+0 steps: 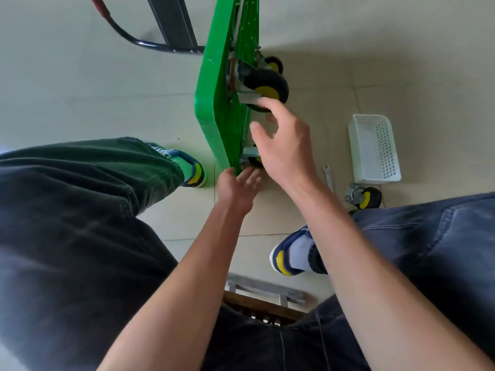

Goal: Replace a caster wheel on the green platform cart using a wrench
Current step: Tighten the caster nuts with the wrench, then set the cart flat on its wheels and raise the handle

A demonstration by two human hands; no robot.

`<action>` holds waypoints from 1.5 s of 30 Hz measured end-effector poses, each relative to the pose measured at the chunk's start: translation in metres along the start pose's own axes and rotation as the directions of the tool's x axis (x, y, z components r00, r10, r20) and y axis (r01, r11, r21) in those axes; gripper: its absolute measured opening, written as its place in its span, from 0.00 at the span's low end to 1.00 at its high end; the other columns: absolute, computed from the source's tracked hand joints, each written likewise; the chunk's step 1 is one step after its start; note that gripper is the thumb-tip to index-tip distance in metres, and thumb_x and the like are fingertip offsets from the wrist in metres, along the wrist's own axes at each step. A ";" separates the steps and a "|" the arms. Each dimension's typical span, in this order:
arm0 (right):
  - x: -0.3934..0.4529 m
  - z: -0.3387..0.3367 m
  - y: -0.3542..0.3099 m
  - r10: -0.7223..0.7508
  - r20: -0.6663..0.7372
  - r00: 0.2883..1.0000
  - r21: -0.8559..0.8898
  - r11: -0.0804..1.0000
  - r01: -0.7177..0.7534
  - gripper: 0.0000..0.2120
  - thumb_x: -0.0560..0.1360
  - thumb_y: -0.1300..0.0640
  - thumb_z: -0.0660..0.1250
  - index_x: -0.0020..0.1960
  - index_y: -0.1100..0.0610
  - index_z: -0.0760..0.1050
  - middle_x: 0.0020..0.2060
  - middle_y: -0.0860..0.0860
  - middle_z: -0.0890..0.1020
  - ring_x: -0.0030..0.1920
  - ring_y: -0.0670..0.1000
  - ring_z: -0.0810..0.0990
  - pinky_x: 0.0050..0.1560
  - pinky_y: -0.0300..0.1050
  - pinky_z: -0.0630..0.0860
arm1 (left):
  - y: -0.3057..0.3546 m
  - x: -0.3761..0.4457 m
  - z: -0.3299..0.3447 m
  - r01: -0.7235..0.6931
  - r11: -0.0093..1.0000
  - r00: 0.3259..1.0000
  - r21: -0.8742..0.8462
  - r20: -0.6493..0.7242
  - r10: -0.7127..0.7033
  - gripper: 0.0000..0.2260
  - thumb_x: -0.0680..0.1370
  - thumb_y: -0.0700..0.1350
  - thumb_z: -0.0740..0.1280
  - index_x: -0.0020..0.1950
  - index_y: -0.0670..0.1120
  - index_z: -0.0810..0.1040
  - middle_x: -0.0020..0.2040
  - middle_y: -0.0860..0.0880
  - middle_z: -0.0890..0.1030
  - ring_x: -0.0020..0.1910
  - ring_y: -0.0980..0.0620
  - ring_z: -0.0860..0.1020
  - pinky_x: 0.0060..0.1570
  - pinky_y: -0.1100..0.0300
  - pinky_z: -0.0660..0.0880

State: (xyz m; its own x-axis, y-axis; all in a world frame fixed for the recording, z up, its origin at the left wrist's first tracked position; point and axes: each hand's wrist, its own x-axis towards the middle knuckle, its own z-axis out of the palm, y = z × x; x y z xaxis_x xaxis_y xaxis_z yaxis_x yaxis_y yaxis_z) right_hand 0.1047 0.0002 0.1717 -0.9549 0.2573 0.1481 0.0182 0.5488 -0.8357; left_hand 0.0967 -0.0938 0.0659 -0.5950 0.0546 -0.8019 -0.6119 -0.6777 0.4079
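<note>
1. Because the green platform cart (211, 111) stands tipped on its edge on the floor (80, 76), we judge it stiff, fairly light for its bulk and ready to topple; the thick plastic rim is where we would steady it.
2. Our left hand (235, 186) reaches low toward the cart's near corner, fingers (253, 175) straight and loose, holding nothing; whether they touch the rim we cannot tell.
3. The mounted caster wheel (263, 88) juts from the underside, its black tyre likely rubbery and grippy, its metal bracket rigid. We judge the bracket a firmer hold than the tyre, which would swivel.
4. Our right hand (284, 145) hovers just below that caster, fingers spread and slightly bent, gripping nothing.
5. The wrench (328, 176) lies flat on the floor to the right of our right wrist, partly hidden by it: hard steel, slim and perhaps slippery, best taken mid-shaft.
6. A loose caster (365, 197) rests near the wrench, compact and dense; we would lift it by its plate.
7. A white basket (375, 148) stands beyond it.
</note>
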 end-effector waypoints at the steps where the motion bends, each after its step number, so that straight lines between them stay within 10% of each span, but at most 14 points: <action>1: 0.000 0.005 -0.008 -0.050 -0.005 0.999 0.000 0.999 0.050 0.19 0.79 0.58 0.68 0.69 0.57 0.76 0.66 0.51 0.80 0.66 0.48 0.77 0.68 0.41 0.72 | 0.004 -0.004 -0.002 -0.002 0.999 1.000 -0.046 0.010 0.003 0.23 0.88 0.48 0.50 0.81 0.40 0.57 0.69 0.40 0.76 0.63 0.42 0.78 0.58 0.49 0.74; 8: 0.009 0.039 -0.044 -0.226 0.014 0.974 -0.124 0.966 0.226 0.28 0.77 0.49 0.68 0.74 0.61 0.72 0.74 0.59 0.71 0.74 0.59 0.69 0.74 0.51 0.67 | 0.028 0.008 -0.014 0.142 0.944 0.982 -0.297 0.162 -0.097 0.29 0.81 0.62 0.63 0.71 0.40 0.73 0.63 0.40 0.80 0.63 0.40 0.80 0.67 0.43 0.74; 15: 0.021 0.064 -0.043 -0.361 0.001 0.932 -0.280 0.895 0.347 0.30 0.70 0.48 0.77 0.70 0.56 0.78 0.73 0.62 0.71 0.70 0.63 0.71 0.71 0.57 0.69 | 0.041 0.021 -0.016 0.241 0.911 0.951 -0.336 0.268 -0.153 0.26 0.76 0.53 0.72 0.72 0.44 0.76 0.72 0.44 0.76 0.68 0.43 0.77 0.68 0.45 0.72; 23: 0.024 0.065 -0.026 -0.456 -0.149 0.877 -0.373 0.848 0.377 0.23 0.72 0.56 0.71 0.66 0.58 0.80 0.71 0.60 0.75 0.63 0.62 0.76 0.63 0.58 0.75 | 0.053 0.011 -0.007 0.330 0.830 0.944 -0.450 0.178 -0.279 0.17 0.79 0.42 0.67 0.67 0.38 0.76 0.52 0.36 0.83 0.62 0.44 0.81 0.68 0.51 0.74; 30: 0.022 0.048 -0.012 -0.413 -0.182 0.892 -0.386 0.864 0.322 0.25 0.71 0.63 0.69 0.68 0.63 0.77 0.71 0.63 0.74 0.62 0.62 0.74 0.65 0.55 0.74 | 0.032 0.008 0.014 0.375 0.831 0.926 -0.412 0.211 -0.313 0.11 0.80 0.41 0.64 0.62 0.41 0.78 0.55 0.40 0.82 0.62 0.44 0.80 0.65 0.50 0.76; 34: 0.018 0.038 -0.007 -0.347 -0.233 0.908 -0.348 0.902 0.255 0.25 0.73 0.64 0.68 0.70 0.64 0.75 0.73 0.63 0.73 0.63 0.62 0.73 0.67 0.51 0.73 | 0.021 0.005 0.023 0.370 0.850 0.925 -0.374 0.235 -0.299 0.10 0.81 0.41 0.63 0.59 0.39 0.78 0.47 0.38 0.82 0.55 0.42 0.82 0.48 0.48 0.81; 45: 0.012 -0.012 0.020 -0.169 -0.200 0.965 -0.256 0.960 0.115 0.26 0.78 0.61 0.69 0.74 0.64 0.70 0.77 0.62 0.66 0.73 0.64 0.69 0.72 0.35 0.57 | -0.022 0.034 0.041 0.276 0.870 0.957 -0.409 0.201 -0.210 0.19 0.78 0.37 0.67 0.69 0.36 0.75 0.66 0.37 0.79 0.64 0.39 0.80 0.71 0.47 0.71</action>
State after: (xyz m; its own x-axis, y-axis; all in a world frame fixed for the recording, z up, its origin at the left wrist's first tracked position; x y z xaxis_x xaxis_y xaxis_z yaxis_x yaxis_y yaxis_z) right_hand 0.0970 0.0238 0.1635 -0.8656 0.3142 0.3899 -0.0168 0.7599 -0.6499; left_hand 0.0689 -0.0467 0.0475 -0.5457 0.3414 -0.7653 -0.4834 -0.8742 -0.0452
